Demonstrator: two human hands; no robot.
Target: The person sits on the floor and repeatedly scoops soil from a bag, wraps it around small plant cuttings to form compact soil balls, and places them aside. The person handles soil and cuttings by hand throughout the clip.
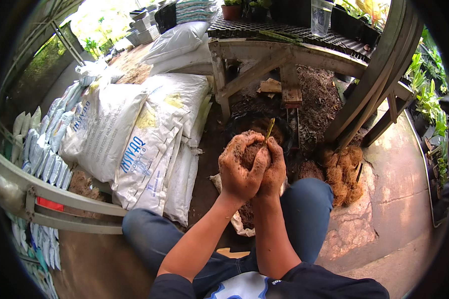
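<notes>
My left hand (236, 170) and my right hand (277, 168) are cupped together around a ball of damp brown soil (250, 154). Dirt coats the fingers of both. A thin yellow-green plant stem (270, 129) rises from between the hands at the far side; its lower end is hidden. Beyond my fingertips sits a black plastic-lined basin (235, 123) with brown material inside, partly covered by my hands. Below my wrists, between my knees, lies an open pale sack (243, 229) with dark soil (246, 215) in it.
White woven sacks (134, 149) are stacked on the left. Several fibre-wrapped balls (344, 175) lie right of my knee. Ahead stands a wooden bench (254, 48) with potted plants and a clear plastic cup (320, 18). Loose soil (318, 101) lies under it.
</notes>
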